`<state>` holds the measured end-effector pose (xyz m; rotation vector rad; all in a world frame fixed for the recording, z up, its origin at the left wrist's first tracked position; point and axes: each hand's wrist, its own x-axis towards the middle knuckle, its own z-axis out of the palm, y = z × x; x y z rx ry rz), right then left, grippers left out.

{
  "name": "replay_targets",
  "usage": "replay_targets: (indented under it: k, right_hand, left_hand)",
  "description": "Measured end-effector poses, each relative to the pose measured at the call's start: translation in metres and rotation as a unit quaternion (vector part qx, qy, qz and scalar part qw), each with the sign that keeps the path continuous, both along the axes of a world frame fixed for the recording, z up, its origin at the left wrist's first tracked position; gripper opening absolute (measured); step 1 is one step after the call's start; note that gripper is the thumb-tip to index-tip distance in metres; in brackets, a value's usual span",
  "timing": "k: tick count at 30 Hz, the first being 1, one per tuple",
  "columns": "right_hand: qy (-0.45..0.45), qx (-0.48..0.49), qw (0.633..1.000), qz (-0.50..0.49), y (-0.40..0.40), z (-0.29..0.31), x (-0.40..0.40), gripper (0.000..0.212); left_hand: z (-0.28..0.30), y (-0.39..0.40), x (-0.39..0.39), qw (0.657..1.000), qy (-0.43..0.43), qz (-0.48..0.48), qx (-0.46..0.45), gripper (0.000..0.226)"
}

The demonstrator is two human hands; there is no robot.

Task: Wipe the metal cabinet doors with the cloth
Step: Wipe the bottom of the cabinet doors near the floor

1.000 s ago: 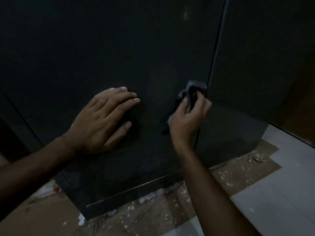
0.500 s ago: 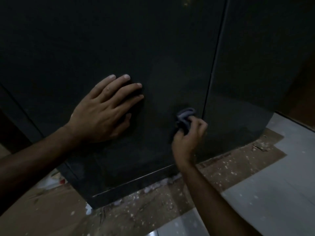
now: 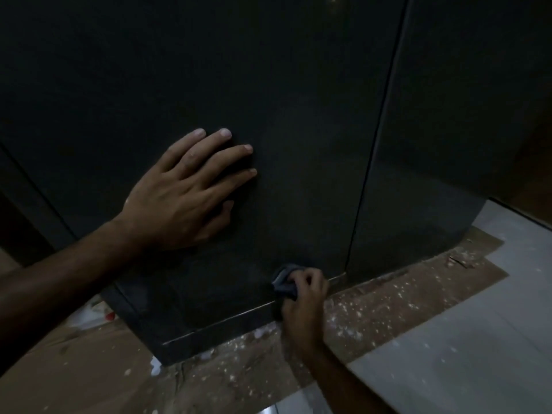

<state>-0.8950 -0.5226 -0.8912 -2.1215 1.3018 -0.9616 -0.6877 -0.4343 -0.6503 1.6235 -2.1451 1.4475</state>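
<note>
Dark metal cabinet door (image 3: 268, 85) above speckled brown floor strip (image 3: 373, 306); pale tiles (image 3: 463, 339) alongside

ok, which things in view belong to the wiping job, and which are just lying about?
Job:
- cabinet door, dark metal
- cloth, bunched against the door's bottom edge
- right hand, gripping the cloth
- left hand, flat on the door

Lying about:
- brown floor covering speckled with white flecks
- pale scraps at the cabinet's left foot
- grey floor

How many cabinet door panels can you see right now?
2: the left door under the flat left hand, and the right door past the seam. Others may lie out of frame.
</note>
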Motion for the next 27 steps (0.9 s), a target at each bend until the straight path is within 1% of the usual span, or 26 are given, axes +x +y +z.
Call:
replay_targets:
  k: [1,2,3,4,5,6,7,8,9,11,13,14,15,16,19,20,22,23,25,27]
  right_hand:
    - [0.004,0.022,0.998,0.052,0.008,-0.013,-0.006,0.042]
    - [-0.002,0.049,0.996,0.078,0.001,-0.023,-0.016,0.037]
    - [-0.013,0.080,0.995,0.062,-0.016,-0.028,-0.025,0.032]
    - [-0.023,0.103,0.994,0.014,-0.038,-0.029,-0.035,0.027]
    - [-0.054,0.132,0.988,-0.053,-0.059,-0.025,-0.041,0.025]
    - [-0.110,0.158,0.974,-0.123,-0.077,-0.021,-0.044,0.024]
    - [-0.181,0.176,0.952,-0.175,-0.087,-0.016,-0.042,0.026]
    - [-0.208,0.184,0.940,-0.197,-0.088,-0.015,-0.035,0.029]
    - [-0.210,0.198,0.937,-0.194,-0.079,-0.017,-0.023,0.032]
    - [-0.156,0.228,0.951,-0.137,-0.044,-0.034,0.002,0.035]
    - [-0.150,0.236,0.958,-0.068,-0.015,-0.053,0.011,0.035]
    - [-0.152,0.236,0.958,-0.056,-0.017,-0.057,0.009,0.035]
    - [-0.157,0.249,0.953,-0.069,-0.027,-0.054,0.003,0.034]
    - [-0.160,0.272,0.942,-0.112,-0.044,-0.050,-0.004,0.033]
    - [-0.271,0.289,0.888,-0.233,-0.091,-0.037,-0.021,0.030]
    - [-0.267,0.302,0.882,-0.244,-0.092,-0.037,-0.017,0.033]
    - [-0.228,0.321,0.894,-0.216,-0.062,-0.037,0.003,0.039]
    - [-0.209,0.337,0.900,-0.181,-0.043,-0.041,0.010,0.038]
    - [-0.184,0.339,0.914,-0.128,-0.025,-0.047,0.006,0.033]
    - [-0.174,0.321,0.919,-0.144,-0.045,-0.037,-0.014,0.026]
  left_hand:
    - [0.000,0.000,0.000,1.000,-0.002,-0.001,-0.003,0.056]
    - [0.000,-0.001,0.000,1.000,-0.001,-0.001,-0.004,0.056]
    - [0.000,-0.001,-0.001,1.000,0.001,-0.003,-0.006,0.056]
    - [0.000,-0.001,-0.002,1.000,0.001,-0.005,-0.008,0.056]
    - [0.000,-0.001,-0.002,1.000,0.001,-0.007,-0.009,0.055]
    - [-0.001,-0.001,-0.001,1.000,0.001,-0.010,-0.010,0.055]
    - [-0.001,-0.001,-0.001,1.000,0.002,-0.012,-0.011,0.054]
    - [0.000,-0.001,-0.001,1.000,0.001,-0.014,-0.013,0.054]
    - [0.000,-0.001,-0.001,1.000,0.001,-0.015,-0.016,0.054]
    - [-0.001,-0.002,-0.002,1.000,-0.001,-0.017,-0.022,0.053]
    - [-0.002,-0.002,-0.003,0.999,-0.002,-0.023,-0.028,0.052]
    - [-0.001,-0.002,-0.003,0.999,0.000,-0.024,-0.028,0.051]
    - [-0.001,-0.002,-0.002,0.999,0.001,-0.021,-0.025,0.051]
    - [0.000,-0.002,-0.002,1.000,0.001,-0.020,-0.020,0.051]
    - [0.000,-0.002,-0.002,1.000,-0.002,-0.018,-0.020,0.051]
    - [-0.001,-0.002,-0.002,1.000,-0.003,-0.018,-0.021,0.051]
    - [-0.002,-0.002,-0.003,0.999,-0.002,-0.020,-0.026,0.050]
    - [-0.002,-0.002,-0.003,0.999,-0.002,-0.021,-0.028,0.050]
    - [-0.002,-0.002,-0.003,0.999,-0.005,-0.023,-0.032,0.050]
    - [0.000,-0.001,-0.002,0.999,-0.003,-0.024,-0.029,0.049]
